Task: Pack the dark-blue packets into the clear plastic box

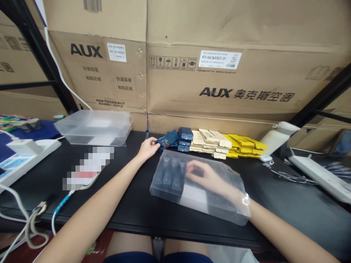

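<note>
My left hand pinches a dark blue packet at the left end of a row of packets. Beside it lie stacked dark blue packets, then cream packets and yellow packets. In front of them, a clear plastic box sits slightly turned on the table. Several dark blue packets stand side by side in its left part. My right hand shows hazily through the box, fingers curled beside these packets. Whether its fingertips grip anything is blurred by the plastic.
Clear stacked trays stand at the back left, near a phone on a cable. Power strips and cords lie at the left, another power strip at the right. A white bottle leans before large cardboard boxes.
</note>
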The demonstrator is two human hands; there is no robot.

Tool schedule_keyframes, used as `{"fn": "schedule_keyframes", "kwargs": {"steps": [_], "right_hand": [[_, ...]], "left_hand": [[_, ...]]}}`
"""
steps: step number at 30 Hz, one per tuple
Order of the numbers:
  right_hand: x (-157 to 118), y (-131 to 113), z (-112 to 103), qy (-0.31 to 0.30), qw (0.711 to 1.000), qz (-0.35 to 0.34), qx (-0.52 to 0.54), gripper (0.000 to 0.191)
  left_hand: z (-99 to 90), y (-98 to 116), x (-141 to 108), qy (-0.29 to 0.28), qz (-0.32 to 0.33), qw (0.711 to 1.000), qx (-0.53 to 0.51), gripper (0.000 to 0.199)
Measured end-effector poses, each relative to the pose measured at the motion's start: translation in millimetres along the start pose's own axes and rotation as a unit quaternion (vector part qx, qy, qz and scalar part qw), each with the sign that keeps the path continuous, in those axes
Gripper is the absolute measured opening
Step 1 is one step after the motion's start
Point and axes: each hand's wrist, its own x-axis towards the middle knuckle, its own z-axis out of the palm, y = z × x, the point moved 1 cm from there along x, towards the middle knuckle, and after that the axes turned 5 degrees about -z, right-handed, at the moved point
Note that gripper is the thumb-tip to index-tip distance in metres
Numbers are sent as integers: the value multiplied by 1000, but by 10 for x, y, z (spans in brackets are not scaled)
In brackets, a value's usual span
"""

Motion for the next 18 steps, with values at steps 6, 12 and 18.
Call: {"fn": "schedule_keyframes", "kwargs": {"steps": [6,12,18], "right_hand": [[-2,1,4,3,1000,1,-4,15],[-3,18,0,-1,1000,-4,-4,14],[-4,15,4,-2,1000,-1,-4,14]], "left_hand": [[6,-16,2,-8,15,1000,11,15],[9,-7,-4,-8,25,999,23,12],[2,37,-51,-13,39,998,55,5]]}}
